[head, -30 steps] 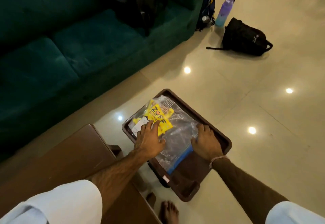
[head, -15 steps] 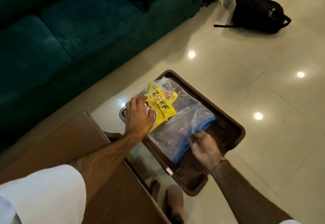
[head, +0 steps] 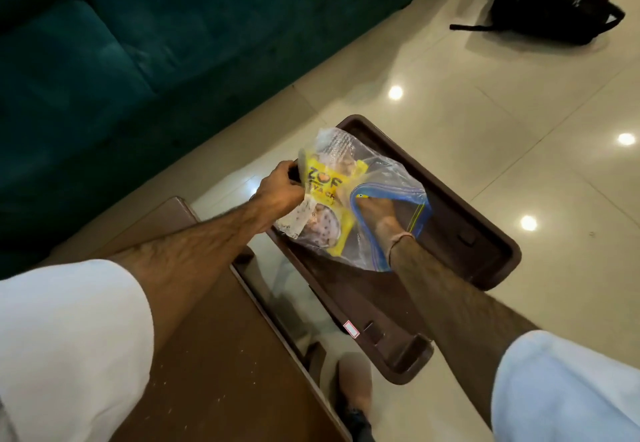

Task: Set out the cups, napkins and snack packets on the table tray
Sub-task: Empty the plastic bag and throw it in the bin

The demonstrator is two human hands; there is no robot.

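Right hand (head: 375, 214) reaching inside the clear zip bag (head: 377, 178) over the brown tray (head: 485, 251); its fingers hidden, state impossible to tell. Left hand (head: 282, 187) pinching bag and yellow snack packet (head: 322, 185) from outside, packet lying just left of the right hand.

White short sleeves (head: 72, 330) on both arms, a thin thread band (head: 401, 237) at the right wrist

One tray (head: 485, 244), one clear zip bag (head: 388, 178) — one yellow snack packet (head: 320, 181) inside; two hands.
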